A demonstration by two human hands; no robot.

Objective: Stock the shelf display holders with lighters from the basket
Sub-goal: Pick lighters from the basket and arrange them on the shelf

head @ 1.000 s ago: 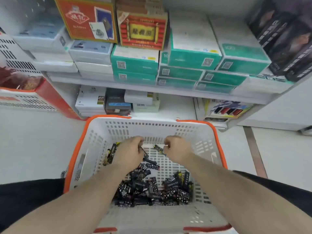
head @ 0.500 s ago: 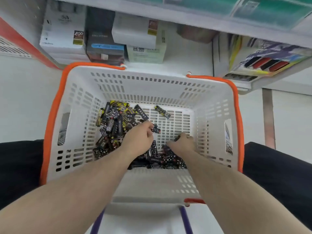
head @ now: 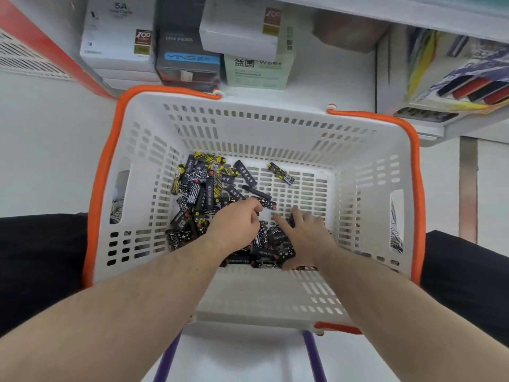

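Starting on the left, we've got the basket (head: 154,128) parked right up against the low shelf, white with an orange rim, which makes sense since it keeps the stock close to where it has to go. The lighters (head: 197,188) sit loose on the basket floor, mostly black with white print and a few yellow ones, bunched thickest toward the left side and under our hands, with one stray (head: 281,173) lying alone near the far wall.

Our left hand (head: 234,224) is curled up and looks to be pinching one black lighter (head: 265,202) that pokes out past the fingertips, probably so we can gather a handful before turning to the shelf. Our right hand (head: 305,235) lies flatter on the pile, fingers spread and mostly straight, pressing down on the lighters. Whether it's got anything tucked underneath, we honestly can't tell.

Over on the right there's a colourful display box (head: 462,86) with dark and red pieces in it, on the shelf. It's blurry and cut off by the frame edge, so we can't say how full it is or whether that's the holder we're filling. The boxes (head: 256,42) behind the basket are partly cropped too, and our wrists hide part of the pile.
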